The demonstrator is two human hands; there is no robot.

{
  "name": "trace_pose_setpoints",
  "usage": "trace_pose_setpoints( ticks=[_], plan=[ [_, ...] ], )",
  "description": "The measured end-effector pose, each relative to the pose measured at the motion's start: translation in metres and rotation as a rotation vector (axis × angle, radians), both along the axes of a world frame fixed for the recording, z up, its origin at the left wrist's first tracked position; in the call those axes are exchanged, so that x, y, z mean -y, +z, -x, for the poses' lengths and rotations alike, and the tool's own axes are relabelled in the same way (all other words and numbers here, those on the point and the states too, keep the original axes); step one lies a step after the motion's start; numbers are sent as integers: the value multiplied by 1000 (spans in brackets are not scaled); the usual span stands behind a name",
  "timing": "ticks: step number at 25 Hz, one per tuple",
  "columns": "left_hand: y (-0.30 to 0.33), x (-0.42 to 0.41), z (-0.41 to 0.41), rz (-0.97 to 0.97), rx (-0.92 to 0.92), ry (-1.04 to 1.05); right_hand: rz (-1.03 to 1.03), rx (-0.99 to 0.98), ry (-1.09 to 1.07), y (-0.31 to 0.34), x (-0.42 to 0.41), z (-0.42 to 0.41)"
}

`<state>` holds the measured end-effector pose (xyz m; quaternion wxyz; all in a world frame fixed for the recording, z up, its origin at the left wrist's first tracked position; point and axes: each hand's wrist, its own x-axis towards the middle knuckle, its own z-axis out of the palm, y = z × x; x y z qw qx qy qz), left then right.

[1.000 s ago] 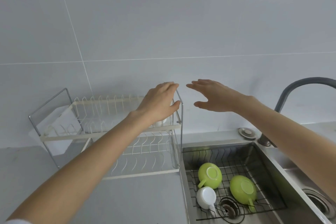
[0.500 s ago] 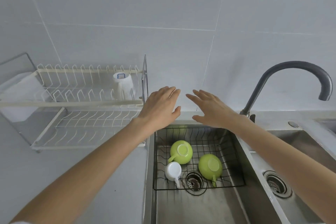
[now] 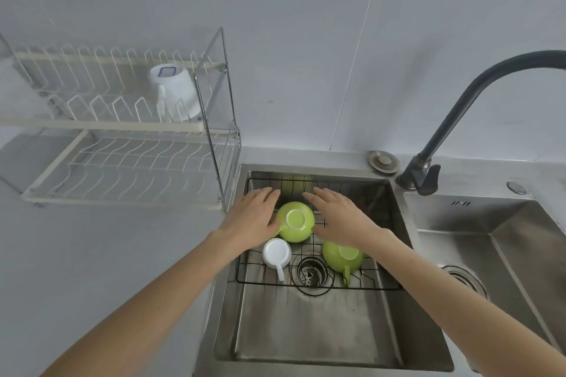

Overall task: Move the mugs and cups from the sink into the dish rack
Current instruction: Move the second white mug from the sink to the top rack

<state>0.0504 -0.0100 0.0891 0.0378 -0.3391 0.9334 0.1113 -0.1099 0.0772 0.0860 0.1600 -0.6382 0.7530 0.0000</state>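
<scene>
Three cups lie upside down on a black wire grid [image 3: 379, 286] in the left sink [image 3: 306, 346]: a green cup [image 3: 295, 222] at the back, a small white cup [image 3: 276, 252] in front of it, and a second green cup [image 3: 341, 257] to the right. My left hand [image 3: 251, 219] rests flat against the back green cup's left side. My right hand [image 3: 340, 217] hovers with spread fingers just right of it, partly covering the second green cup. Neither hand grips anything. A white mug [image 3: 176, 92] stands inverted on the upper tier of the dish rack [image 3: 122, 125].
The two-tier white wire rack stands on the grey counter left of the sink, its metal end frame [image 3: 220, 119] near the sink's edge. A dark curved faucet [image 3: 459, 113] rises at the right. A second basin [image 3: 496, 248] lies to the right. The drain [image 3: 311, 274] sits in the sink's middle.
Both hands have dropped from above the sink's rim down into the basin, to either side of the back green cup. The view has tilted further down.
</scene>
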Motion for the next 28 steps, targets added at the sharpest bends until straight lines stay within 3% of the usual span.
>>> trace_pose_setpoints(
  ticks=[13,20,28],
  plan=[
    [-122,14,12,-344,212,102,-275,334,-112,-119,24,-6],
    [-166,21,22,-314,257,136,-286,482,-176,-161,39,-13],
    [-175,19,26,-271,237,141,-237,544,-274,-172,42,-25]
  ],
)
